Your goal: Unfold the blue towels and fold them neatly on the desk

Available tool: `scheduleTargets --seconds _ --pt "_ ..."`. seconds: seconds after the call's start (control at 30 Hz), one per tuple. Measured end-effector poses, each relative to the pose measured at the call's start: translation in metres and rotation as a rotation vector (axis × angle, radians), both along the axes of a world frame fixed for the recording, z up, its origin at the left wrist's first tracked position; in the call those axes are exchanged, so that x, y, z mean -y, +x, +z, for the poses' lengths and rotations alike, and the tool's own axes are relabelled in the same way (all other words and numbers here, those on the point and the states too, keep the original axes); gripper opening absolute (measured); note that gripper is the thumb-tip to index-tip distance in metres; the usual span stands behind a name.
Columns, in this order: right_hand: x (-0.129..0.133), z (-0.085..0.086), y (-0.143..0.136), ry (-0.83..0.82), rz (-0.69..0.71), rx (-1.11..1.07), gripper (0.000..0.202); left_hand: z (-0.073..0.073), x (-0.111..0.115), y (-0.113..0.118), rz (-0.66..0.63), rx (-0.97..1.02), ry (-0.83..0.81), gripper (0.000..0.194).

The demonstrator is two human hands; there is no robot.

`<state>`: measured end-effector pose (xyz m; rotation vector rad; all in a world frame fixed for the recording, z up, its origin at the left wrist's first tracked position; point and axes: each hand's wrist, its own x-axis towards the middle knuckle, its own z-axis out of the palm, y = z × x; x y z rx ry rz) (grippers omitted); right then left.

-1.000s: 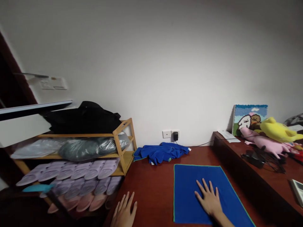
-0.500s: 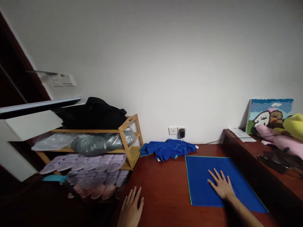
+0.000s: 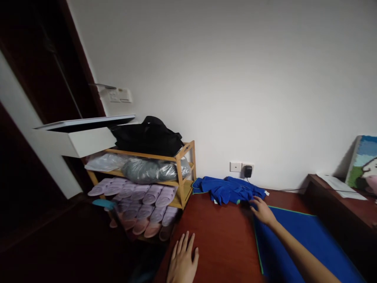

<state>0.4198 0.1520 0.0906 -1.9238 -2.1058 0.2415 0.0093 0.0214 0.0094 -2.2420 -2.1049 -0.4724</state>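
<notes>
A blue cloth with a green edge (image 3: 306, 236) lies spread flat on the reddish-brown table (image 3: 218, 236). Behind it, near the wall, is a crumpled heap of blue cloth (image 3: 225, 189) with small white tags. My right hand (image 3: 263, 211) is over the flat cloth's back left corner, close to the heap's right end, fingers apart and holding nothing. Whether it touches either cloth is unclear. On the table's left front part, my left hand (image 3: 184, 257) rests palm down, its fingers spread and nothing held.
Left of the table stands a wooden rack (image 3: 179, 177) with slippers (image 3: 153, 194), plastic-wrapped items and a black bag (image 3: 147, 137). A black plug (image 3: 247, 171) sits in the wall socket. A raised ledge (image 3: 324, 196) borders the right side, with papers and a picture.
My right hand has left the middle of the flat cloth and moved back and left toward the heap. The view has turned left. My left hand still rests on the table.
</notes>
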Motion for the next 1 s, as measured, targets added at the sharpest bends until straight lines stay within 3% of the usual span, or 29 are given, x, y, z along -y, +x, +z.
scheduleTargets --seconds 0.1,0.23,0.3,0.4,0.5,0.57,0.67,0.8,0.9,0.93,1.0 --pt "-0.029 0.011 -0.075 -0.003 0.115 0.002 0.052 -0.006 0.001 -0.001 0.006 0.016 0.011 0.059" --pt "-0.056 0.0 -0.154 -0.062 0.131 0.022 0.076 -0.021 -0.001 -0.004 0.014 0.035 0.035 0.058" --pt "-0.062 -0.008 -0.183 -0.091 0.095 0.031 0.064 -0.028 -0.002 -0.005 0.018 0.039 0.032 0.058" --pt "-0.052 -0.016 -0.218 -0.103 0.044 0.026 0.044 -0.033 -0.003 -0.005 0.019 0.037 0.027 0.059" --pt "-0.017 -0.018 -0.241 -0.108 0.085 -0.003 0.037 -0.029 -0.002 -0.005 0.019 0.024 0.042 0.058" --pt "0.019 -0.02 -0.247 -0.117 0.149 -0.022 0.03 -0.023 0.0 -0.004 0.009 0.019 0.056 0.059" --pt "0.083 -0.025 -0.239 -0.163 0.244 -0.222 0.023 -0.008 0.006 -0.001 0.0 0.035 0.118 0.071" --pt "0.151 -0.03 -0.211 -0.406 0.434 -0.614 0.025 0.011 0.014 0.005 -0.022 0.011 0.094 0.082" --pt "0.154 -0.022 -0.186 -0.596 0.716 -0.772 0.029 0.015 0.012 0.004 -0.108 -0.082 -0.048 0.081" --pt "0.144 -0.017 -0.176 -0.557 0.724 -0.755 0.026 0.014 0.01 0.002 -0.134 -0.106 -0.084 0.08" --pt "0.106 -0.006 -0.15 -0.335 0.528 -0.669 0.026 0.008 0.004 -0.003 -0.169 -0.128 -0.104 0.08"
